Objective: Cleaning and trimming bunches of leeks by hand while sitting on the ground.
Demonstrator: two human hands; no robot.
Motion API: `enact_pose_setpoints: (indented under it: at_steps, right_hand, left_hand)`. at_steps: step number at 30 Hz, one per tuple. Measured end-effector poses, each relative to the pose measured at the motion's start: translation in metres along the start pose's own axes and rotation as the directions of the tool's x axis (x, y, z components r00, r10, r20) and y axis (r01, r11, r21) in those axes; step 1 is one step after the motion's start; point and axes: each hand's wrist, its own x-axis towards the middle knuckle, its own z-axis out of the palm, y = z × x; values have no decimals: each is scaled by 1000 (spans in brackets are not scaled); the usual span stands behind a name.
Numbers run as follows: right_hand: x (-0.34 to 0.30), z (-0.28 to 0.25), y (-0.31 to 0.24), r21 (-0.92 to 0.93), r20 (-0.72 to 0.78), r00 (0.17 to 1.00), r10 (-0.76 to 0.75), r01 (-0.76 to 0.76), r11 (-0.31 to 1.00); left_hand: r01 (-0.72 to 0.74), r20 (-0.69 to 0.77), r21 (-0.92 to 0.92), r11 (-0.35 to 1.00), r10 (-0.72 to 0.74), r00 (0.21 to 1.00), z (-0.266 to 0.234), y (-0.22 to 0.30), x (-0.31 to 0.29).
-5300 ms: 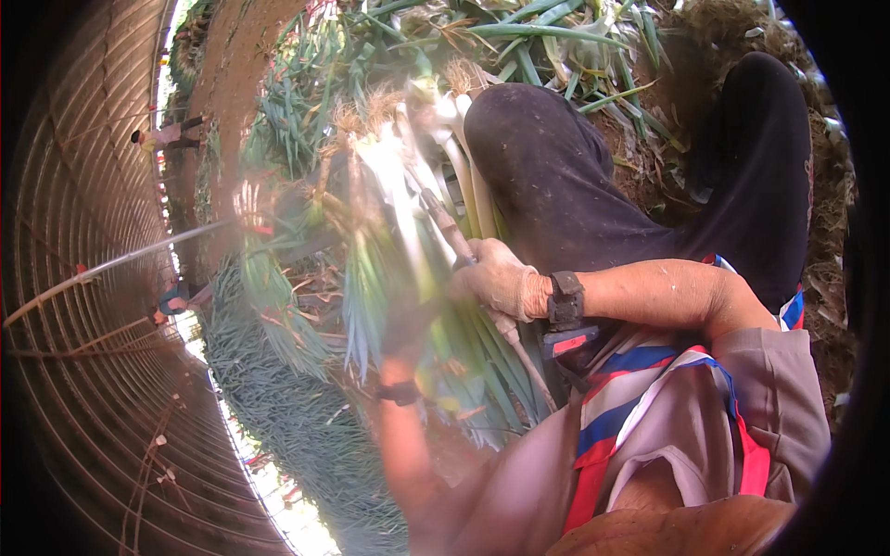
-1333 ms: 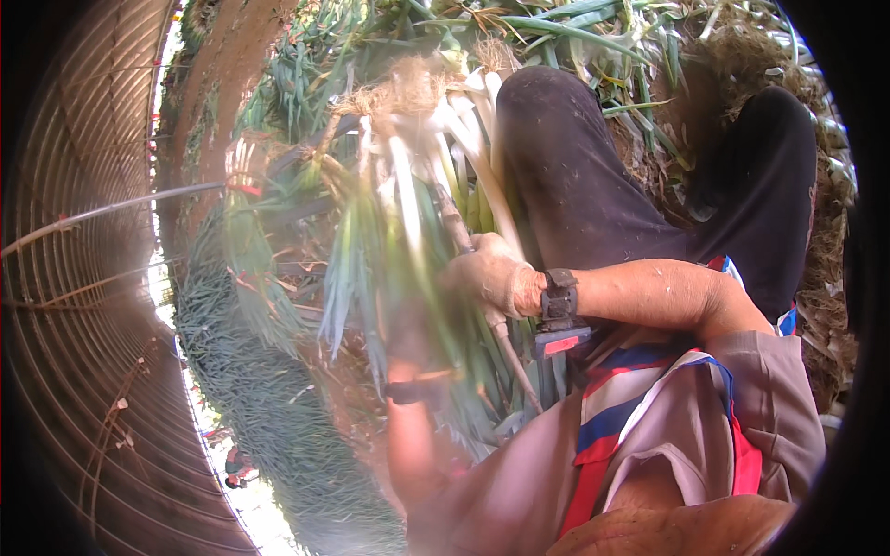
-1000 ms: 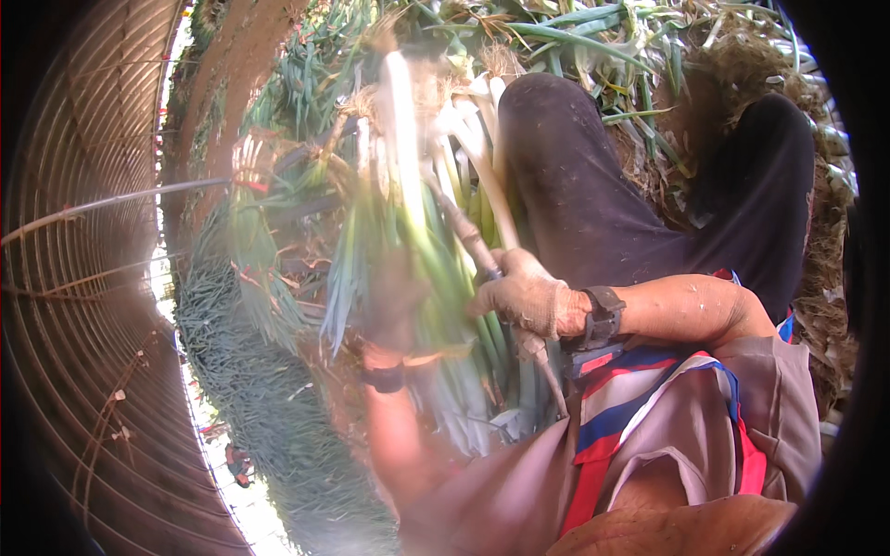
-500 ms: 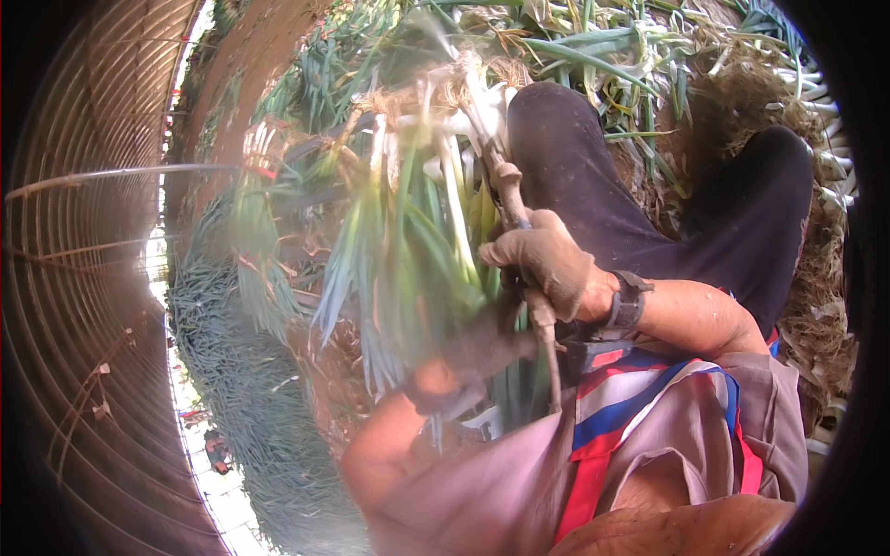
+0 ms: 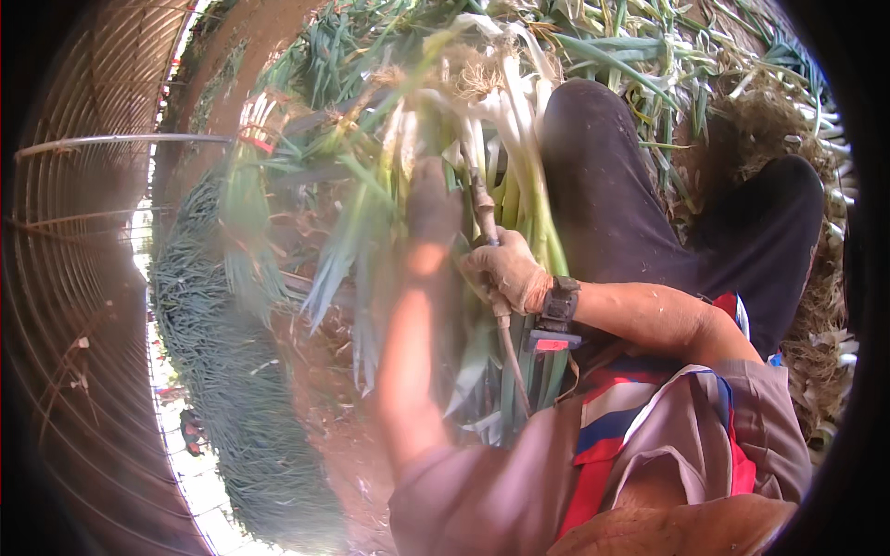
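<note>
In my right hand (image 5: 512, 271), which wears a dirt-coloured glove, is a slim, knobbly, dirt-coated wand (image 5: 484, 208). My fingers wrap round its middle; its upper end points away from me among the onions, its thin lower end back toward my body. To its left, my left hand (image 5: 434, 206) reaches forward in a darker glove, smeared by motion, and its fingers cannot be made out. Around both hands lie long green onions (image 5: 533, 199), with white stems and brown roots (image 5: 477, 72) at the far end and green leaves toward me.
A tied bunch of green onions (image 5: 252, 190) with a red band lies farther left. Beyond it spreads a long bed of green leaves (image 5: 236, 398) beside a ribbed tunnel wall (image 5: 83, 278). My bent knees (image 5: 593, 139) are at the right, with more rooted onions (image 5: 816, 130) past them.
My left hand has moved forward and up from near my lap to the stems. The right hand has shifted left and slightly down with the wand, whose far tip is lower.
</note>
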Motion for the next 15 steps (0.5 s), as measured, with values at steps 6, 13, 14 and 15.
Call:
enact_pose_setpoints:
  at_steps: [6, 13, 14, 15]
  right_hand:
    - [-4, 4, -12, 18, 73, 995, 62, -63, 998]
    - [-1, -12, -17, 50, 89, 983, 158, -163, 985]
    - [-2, -11, -19, 32, 104, 985, 139, -143, 989]
    - [-6, -8, -20, 35, 116, 982, 146, -151, 988]
  left_hand:
    - [440, 204, 26, 898, -436, 877, 44, -47, 49]
    - [167, 299, -476, 863, -20, 954, 10, -94, -24]
    - [63, 239, -422, 904, 44, 970, 8, -100, -39]
    - [-37, 174, -353, 935, 104, 979, 4, -107, -56]
